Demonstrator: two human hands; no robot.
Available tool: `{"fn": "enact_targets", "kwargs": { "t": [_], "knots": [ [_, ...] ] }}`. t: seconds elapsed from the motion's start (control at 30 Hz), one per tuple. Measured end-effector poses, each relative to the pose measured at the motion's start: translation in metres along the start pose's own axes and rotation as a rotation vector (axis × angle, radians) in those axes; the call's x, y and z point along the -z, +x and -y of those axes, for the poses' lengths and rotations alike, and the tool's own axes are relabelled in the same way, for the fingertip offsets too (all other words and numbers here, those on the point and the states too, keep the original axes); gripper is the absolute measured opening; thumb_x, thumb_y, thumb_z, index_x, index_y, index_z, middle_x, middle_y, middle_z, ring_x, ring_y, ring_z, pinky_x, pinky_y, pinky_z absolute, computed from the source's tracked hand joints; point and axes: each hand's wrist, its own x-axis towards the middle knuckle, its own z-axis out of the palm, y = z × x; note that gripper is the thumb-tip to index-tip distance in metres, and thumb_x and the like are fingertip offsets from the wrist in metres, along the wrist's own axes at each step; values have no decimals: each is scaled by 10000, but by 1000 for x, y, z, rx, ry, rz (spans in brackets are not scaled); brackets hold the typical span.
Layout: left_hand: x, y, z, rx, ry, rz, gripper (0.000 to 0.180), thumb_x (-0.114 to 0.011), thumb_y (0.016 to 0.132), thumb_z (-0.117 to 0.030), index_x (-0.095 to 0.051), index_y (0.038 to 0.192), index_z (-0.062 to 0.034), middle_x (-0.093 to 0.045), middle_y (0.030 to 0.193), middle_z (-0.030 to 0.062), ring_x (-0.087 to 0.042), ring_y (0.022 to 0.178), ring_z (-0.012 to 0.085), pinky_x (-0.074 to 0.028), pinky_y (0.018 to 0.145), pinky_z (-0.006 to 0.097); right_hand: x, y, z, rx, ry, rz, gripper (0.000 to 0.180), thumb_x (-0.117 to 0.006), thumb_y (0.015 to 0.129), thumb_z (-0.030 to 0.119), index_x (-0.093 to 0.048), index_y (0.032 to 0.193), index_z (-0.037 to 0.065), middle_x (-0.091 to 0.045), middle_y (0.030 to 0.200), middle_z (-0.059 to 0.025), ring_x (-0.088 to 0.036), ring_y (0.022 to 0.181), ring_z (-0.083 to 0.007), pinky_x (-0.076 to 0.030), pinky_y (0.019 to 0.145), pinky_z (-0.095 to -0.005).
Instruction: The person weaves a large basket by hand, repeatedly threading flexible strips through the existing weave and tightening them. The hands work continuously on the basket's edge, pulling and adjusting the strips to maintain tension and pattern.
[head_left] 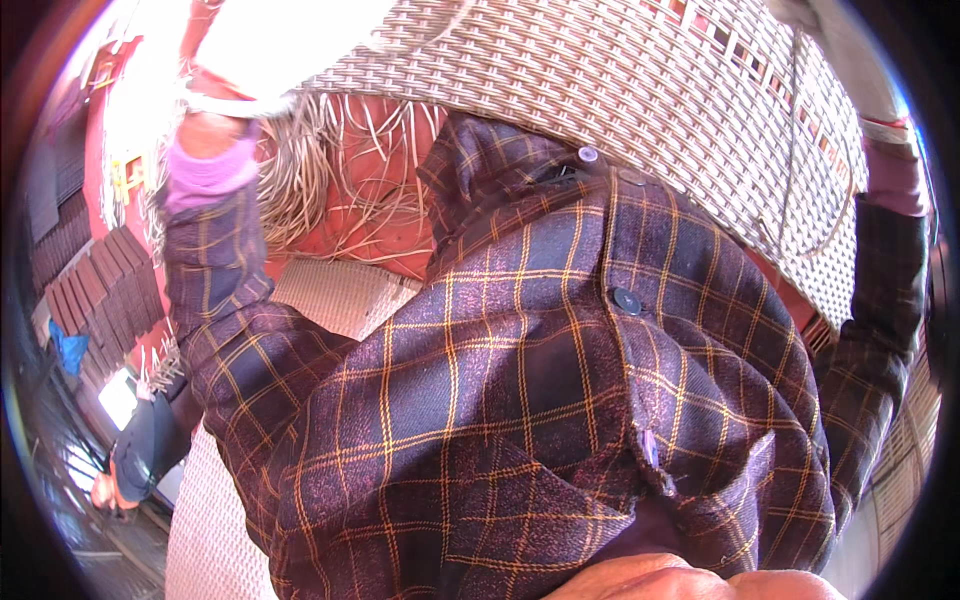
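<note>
A large cream woven wicker panel [620, 80] is held up close above my chest and fills the top of the view. Loose pale strands [330, 170] hang from its left edge. My left hand [235, 70], in a white glove washed out by glare, grips the panel's left end, with a purple cuff and plaid sleeve below it. My right hand [850, 55], also in a white glove, holds the panel's right edge at the top right. My plaid shirt front [520, 400] covers most of the view.
Stacks of reddish woven panels [100, 290] stand at the left. A cream woven mat [340, 295] lies on the red floor [390, 225] below the strands. Another person's dark sleeve and hand [135, 465] show at the lower left.
</note>
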Motion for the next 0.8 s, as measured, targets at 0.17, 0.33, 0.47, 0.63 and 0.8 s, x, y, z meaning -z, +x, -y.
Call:
{"fn": "enact_targets", "kwargs": {
  "t": [0.17, 0.33, 0.47, 0.63, 0.8],
  "knots": [
    [-19, 33, 18, -182, -319, 40, 468, -640, 1075, -177, -575, 1520, -48, -661, 1466, 114, -636, 1333, 265, -527, 1086, 370, -102, -22, 8, 41, -305, -32, 297, -563, 1098, 220, -786, 1163, 34, -739, 893, 1, -585, 648, -46, -509, 614, -222],
    [-12, 52, -5, -495, 209, -192, 424, -645, 1069, -184, -625, 1466, -37, -699, 1400, 127, -671, 1281, 296, -564, 1025, 397, -94, -10, 16, -267, -308, 291, 308, -584, 1113, 260, -771, 1255, 62, -751, 883, 3, -605, 648, -54, -522, 615, -231],
    [19, 42, -37, -138, 601, 139, 229, -662, 1042, -192, -752, 1177, -31, -751, 1099, 154, -730, 1018, 354, -585, 845, 461, -73, -16, -1, -192, -568, 173, 364, -600, 1106, 300, -730, 1364, 79, -811, 1127, -58, -659, 777, -90, -559, 749, -234],
    [54, -24, 34, -188, 968, -176, 180, -700, 966, -245, -749, 953, -72, -706, 881, 156, -695, 820, 371, -564, 751, 479, 20, -43, -43, -127, -713, -158, 358, -593, 1109, 269, -702, 1403, 96, -796, 1181, -58, -670, 859, -110, -561, 785, -239],
    [108, -145, 134, 292, 1226, -194, 339, -632, 1048, -231, -743, 1338, -95, -762, 1295, 111, -717, 1200, 268, -565, 1040, 410, 142, -92, -89, -189, -883, -482, 363, -586, 1112, 237, -674, 1442, 113, -781, 1234, -57, -682, 941, -130, -563, 821, -243]
  ]
}}
